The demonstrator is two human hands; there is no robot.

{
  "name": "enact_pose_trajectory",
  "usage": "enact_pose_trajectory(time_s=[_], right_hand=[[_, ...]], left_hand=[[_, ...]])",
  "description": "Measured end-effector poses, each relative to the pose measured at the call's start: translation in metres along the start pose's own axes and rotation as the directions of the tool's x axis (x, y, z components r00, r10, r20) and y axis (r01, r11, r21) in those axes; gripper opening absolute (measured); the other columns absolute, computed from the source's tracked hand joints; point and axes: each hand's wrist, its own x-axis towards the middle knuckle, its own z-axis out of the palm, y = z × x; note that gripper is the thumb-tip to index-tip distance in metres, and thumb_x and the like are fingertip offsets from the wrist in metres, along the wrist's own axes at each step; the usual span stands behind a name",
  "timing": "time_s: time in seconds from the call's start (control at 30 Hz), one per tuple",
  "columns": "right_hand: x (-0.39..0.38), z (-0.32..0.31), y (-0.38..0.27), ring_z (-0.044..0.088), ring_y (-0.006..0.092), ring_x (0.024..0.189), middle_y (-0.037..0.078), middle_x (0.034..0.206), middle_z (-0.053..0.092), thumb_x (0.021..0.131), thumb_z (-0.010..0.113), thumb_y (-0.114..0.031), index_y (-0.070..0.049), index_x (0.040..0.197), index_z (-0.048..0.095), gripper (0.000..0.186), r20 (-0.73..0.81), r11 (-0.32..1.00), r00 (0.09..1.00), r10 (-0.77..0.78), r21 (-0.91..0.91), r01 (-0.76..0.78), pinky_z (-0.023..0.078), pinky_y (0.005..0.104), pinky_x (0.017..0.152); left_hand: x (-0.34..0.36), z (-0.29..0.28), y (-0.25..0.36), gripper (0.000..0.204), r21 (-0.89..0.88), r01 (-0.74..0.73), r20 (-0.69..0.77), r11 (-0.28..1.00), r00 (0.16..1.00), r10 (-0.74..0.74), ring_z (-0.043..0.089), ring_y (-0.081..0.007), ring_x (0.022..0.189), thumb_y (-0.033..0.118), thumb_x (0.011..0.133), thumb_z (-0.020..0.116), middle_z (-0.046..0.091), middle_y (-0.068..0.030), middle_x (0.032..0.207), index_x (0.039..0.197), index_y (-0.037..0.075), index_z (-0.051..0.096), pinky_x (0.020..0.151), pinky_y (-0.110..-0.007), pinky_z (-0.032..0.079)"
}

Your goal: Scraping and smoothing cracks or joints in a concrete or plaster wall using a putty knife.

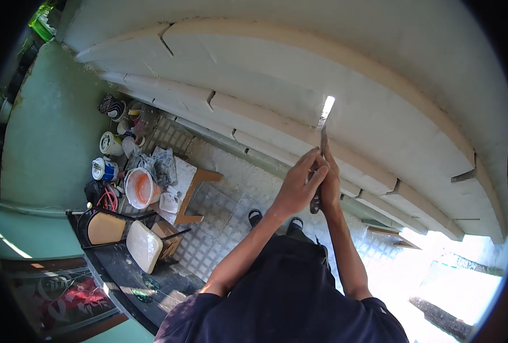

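Note:
Both of my hands meet in front of the pale stepped wall (254,68). They are around a narrow, dark putty knife or similar scraper (323,137), whose blade points up toward the wall. Its dark handle end (315,204) sticks out below the hands. My right hand (332,184) is closed around the tool. My left hand (298,184) presses in from the left, with its fingers bent and its thumb against the tool. Just above the blade tip a bright white strip (327,108) shows; I cannot tell whether it is light or blade.
A small table (199,177) at the left carries an orange-stained bucket (141,187) and plastic wrap. Paint buckets (104,169) stand against the green wall (48,126). Chairs (144,246) rest by a black table (128,268). My feet (255,217) are on a tiled floor.

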Motion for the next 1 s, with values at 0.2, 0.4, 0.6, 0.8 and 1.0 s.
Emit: enact_pose_trajectory(time_s=[0.2,0.4,0.6,0.8,1.0], right_hand=[[-0.01,-0.009,-0.011,0.045,0.0052,0.06,-0.001,0.078,0.051,0.096,0.048,-0.014,-0.003,0.157,0.025,0.066,0.067,0.961,0.971,0.228,0.148,-0.235,0.039,0.0196,0.047],[-0.006,0.022,0.002,0.045,0.0055,0.059,-0.001,0.075,0.051,0.091,0.052,-0.011,-0.004,0.156,0.029,0.069,-0.163,0.987,0.973,0.161,0.01,-0.162,0.036,0.0195,0.047],[-0.012,0.044,0.011,0.048,0.0072,0.062,0.0,0.076,0.054,0.09,0.055,-0.013,-0.003,0.151,0.04,0.063,-0.278,0.986,0.948,0.152,-0.02,-0.164,0.039,0.0214,0.055],[-0.021,0.043,0.016,0.049,0.0066,0.062,-0.001,0.074,0.053,0.096,0.056,-0.018,-0.002,0.147,0.046,0.054,-0.332,0.985,0.927,0.174,0.043,-0.169,0.039,0.0215,0.054],[0.007,0.052,-0.037,0.047,0.0053,0.051,-0.001,0.067,0.054,0.101,0.055,-0.019,0.003,0.134,0.059,0.04,-0.367,0.966,0.929,-0.043,-0.253,-0.056,0.037,0.0224,0.046]], left_hand=[[-0.004,-0.025,-0.002,0.056,0.11,0.035,0.28,0.993,0.958,-0.064,0.039,-0.0368,0.142,0.033,0.1,0.058,0.039,-0.0261,0.152,0.141,-0.004,0.046,0.113,-0.041,0.034],[-0.001,-0.057,-0.015,0.067,0.066,0.013,0.434,0.998,0.9,-0.041,0.03,-0.0402,0.146,0.035,0.099,0.056,0.031,-0.0289,0.155,0.147,-0.006,0.036,0.118,-0.042,0.029],[0.003,-0.075,-0.018,0.074,0.012,0.023,0.472,1.0,0.881,-0.026,0.028,-0.0393,0.147,0.036,0.098,0.057,0.024,-0.0303,0.158,0.149,-0.011,0.029,0.119,-0.041,0.027],[0.01,-0.079,-0.009,0.073,-0.062,0.105,0.571,0.993,0.819,-0.051,0.021,-0.0364,0.15,0.03,0.099,0.057,0.021,-0.0271,0.161,0.154,-0.005,0.023,0.121,-0.042,0.023],[0.039,-0.068,0.015,0.077,-0.125,-0.113,0.481,0.986,0.862,0.16,0.022,-0.0364,0.15,0.031,0.098,0.059,0.018,-0.024,0.162,0.154,-0.004,0.021,0.12,-0.043,0.025]])
